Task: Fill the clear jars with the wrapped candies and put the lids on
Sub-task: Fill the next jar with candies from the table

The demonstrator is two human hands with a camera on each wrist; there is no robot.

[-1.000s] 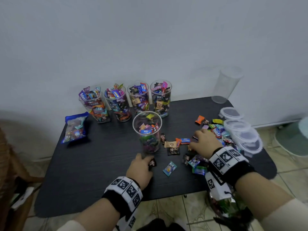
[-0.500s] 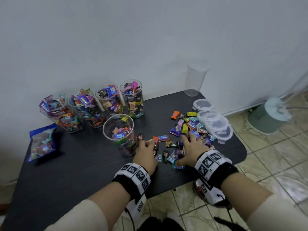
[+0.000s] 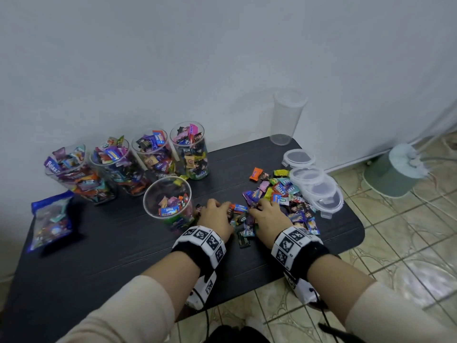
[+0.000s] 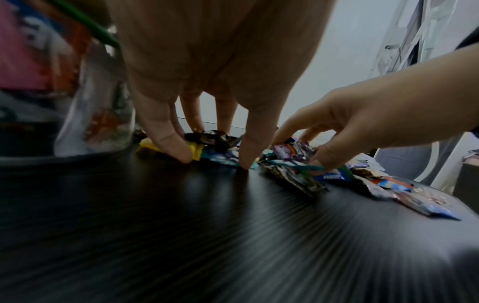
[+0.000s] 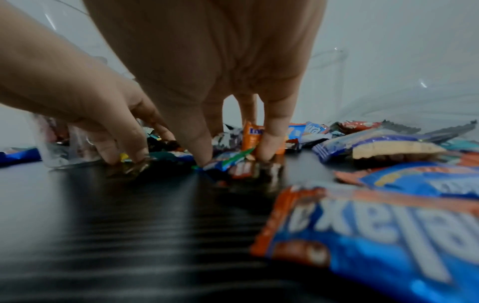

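- Both grips are spread, fingers straight and tips down: left hand (image 3: pixel 215 216) and right hand (image 3: pixel 269 218) press on the loose wrapped candies (image 3: pixel 279 194), clasping none.
- Those candies lie on the black counter (image 3: pixel 111 246), right of centre.
- Just left of the left hand stands the half-filled jar (image 3: pixel 169 201).
- Four full jars (image 3: pixel 138 162) line the far-left edge; lids (image 3: pixel 316 186) sit stacked far right.

A dark worktop (image 3: pixel 103 248) is set against a pale wall (image 3: pixel 173 58), a blue packet (image 3: pixel 50 220) is laid near its left edge, and a pale green round object (image 3: pixel 393 173) with white cables is seen on the tiled floor (image 3: pixel 400 233).
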